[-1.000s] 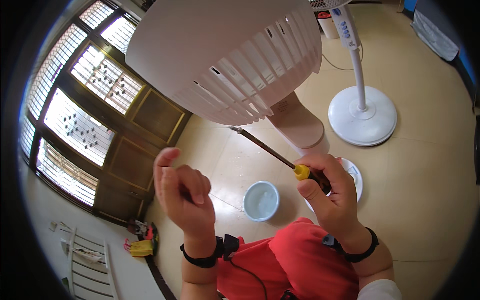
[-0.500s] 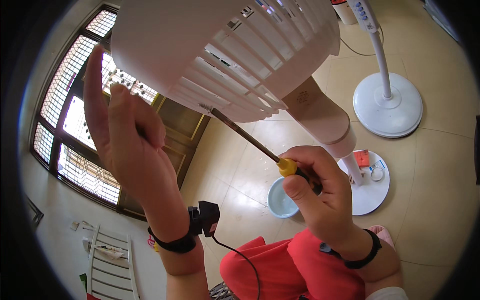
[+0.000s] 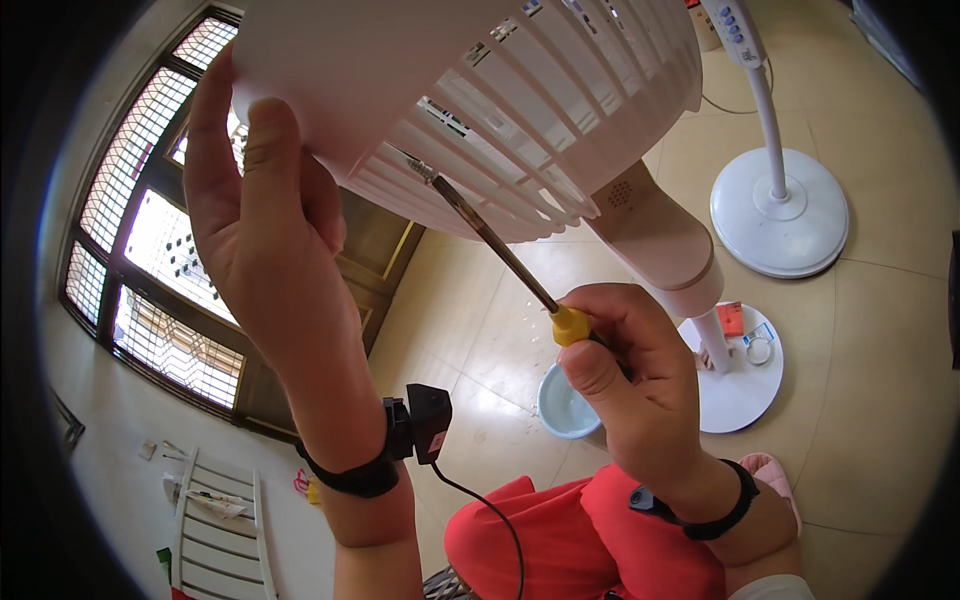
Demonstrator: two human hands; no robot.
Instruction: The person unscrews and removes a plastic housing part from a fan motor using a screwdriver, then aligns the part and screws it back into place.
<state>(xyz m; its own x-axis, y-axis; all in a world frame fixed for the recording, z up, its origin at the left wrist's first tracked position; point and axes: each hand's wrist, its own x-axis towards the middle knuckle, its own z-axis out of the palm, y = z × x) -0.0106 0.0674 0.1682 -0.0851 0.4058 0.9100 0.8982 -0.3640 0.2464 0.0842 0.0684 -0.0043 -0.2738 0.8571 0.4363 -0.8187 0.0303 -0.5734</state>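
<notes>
My right hand (image 3: 640, 385) grips a screwdriver (image 3: 505, 260) by its yellow-and-black handle, the shaft slanting up and left. A small silver screw (image 3: 421, 169) seems to sit at its tip, against the slatted grille near the lower edge of a white fan head (image 3: 340, 80). Raised at the fan's left side is my left hand (image 3: 265, 200). Its index finger and thumb are stretched out, the fingertips at the housing's edge; the other fingers curl partly out of sight. The fan head rests on a white neck (image 3: 655, 235).
The fan's round base (image 3: 745, 395) carries a red packet (image 3: 730, 319) and a clear ring-shaped item. A light blue basin (image 3: 568, 405) stands on the tiles. To the right is another white stand (image 3: 780, 210) with a round base. A barred window (image 3: 160, 240) lies left.
The fan head has shifted slightly right. My left hand has come up against the housing edge. The screwdriver's tip has risen to the grille.
</notes>
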